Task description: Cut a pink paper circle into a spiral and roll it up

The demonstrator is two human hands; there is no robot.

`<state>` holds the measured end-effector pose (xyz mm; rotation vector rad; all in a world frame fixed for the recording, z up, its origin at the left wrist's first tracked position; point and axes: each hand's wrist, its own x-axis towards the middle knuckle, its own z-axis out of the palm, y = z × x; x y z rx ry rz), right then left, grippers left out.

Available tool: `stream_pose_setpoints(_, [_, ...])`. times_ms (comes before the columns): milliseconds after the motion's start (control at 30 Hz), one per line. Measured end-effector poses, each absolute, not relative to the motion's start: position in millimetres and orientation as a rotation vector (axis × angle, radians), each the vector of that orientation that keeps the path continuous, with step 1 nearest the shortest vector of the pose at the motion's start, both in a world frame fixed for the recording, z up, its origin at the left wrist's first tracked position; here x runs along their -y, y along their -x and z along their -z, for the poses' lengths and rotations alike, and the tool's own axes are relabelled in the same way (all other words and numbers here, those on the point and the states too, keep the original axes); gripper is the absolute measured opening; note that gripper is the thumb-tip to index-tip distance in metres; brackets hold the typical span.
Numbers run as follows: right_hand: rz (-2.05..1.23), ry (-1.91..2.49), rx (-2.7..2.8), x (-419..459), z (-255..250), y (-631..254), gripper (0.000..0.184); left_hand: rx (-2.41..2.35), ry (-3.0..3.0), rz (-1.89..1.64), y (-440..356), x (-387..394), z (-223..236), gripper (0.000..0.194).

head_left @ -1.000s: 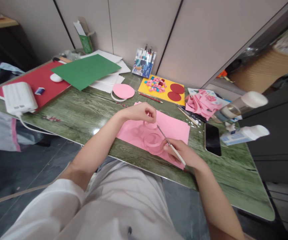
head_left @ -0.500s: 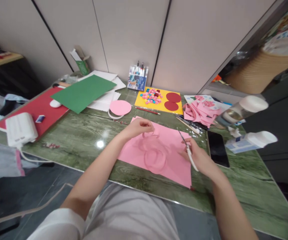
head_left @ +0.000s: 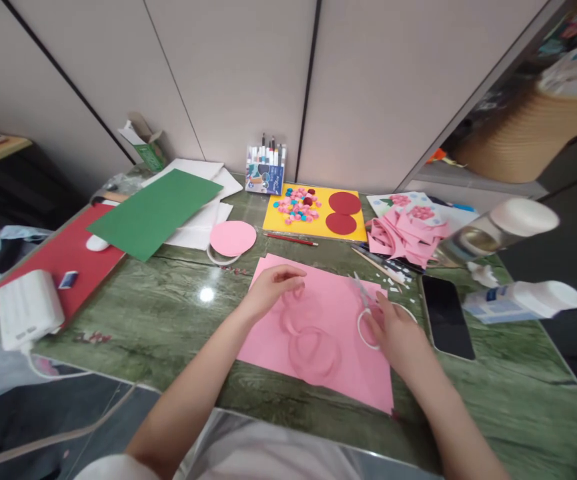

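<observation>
A long curled strip of pink paper (head_left: 292, 347) lies in loops over pink paper sheets (head_left: 355, 370) in front of me. My left hand (head_left: 271, 291) is over the upper left of the sheets, its thumb and fingers closed on the strip's upper end. At the right edge of the sheets, my right hand (head_left: 397, 333) holds white-handled scissors (head_left: 363, 293). Their handle loops are spread and the blades point away from me. The exact finger grip on the far loop is hidden.
Behind are a yellow sheet (head_left: 293, 231) with colourful pompoms, red circles (head_left: 344, 203), a pencil (head_left: 291, 239) and a pink disc (head_left: 233, 238). Pink scraps (head_left: 408, 237), a phone (head_left: 447, 317) and bottles (head_left: 523, 300) stand right. Green card (head_left: 155, 213) and a power bank (head_left: 29, 310) lie left.
The scissors have turned in my right hand, and their handles now spread apart. The fingers of my left hand have straightened somewhat. The loops of the pink strip have shifted. The camera view has moved.
</observation>
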<state>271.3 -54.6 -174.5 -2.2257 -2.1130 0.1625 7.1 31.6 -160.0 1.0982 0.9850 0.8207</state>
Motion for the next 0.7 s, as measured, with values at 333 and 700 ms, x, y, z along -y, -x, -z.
stream_pose_setpoints(333, [-0.251, 1.834, 2.152, 40.9, 145.7, -254.4, 0.036, -0.965, -0.870, -0.952, -13.3, -30.3, 159.4, 0.025])
stream_pose_setpoints(700, [-1.338, 1.487, 1.614, -16.8, 143.9, -180.6, 0.016, -1.094, -0.910, -1.006, -22.1, -26.1, 158.7, 0.022])
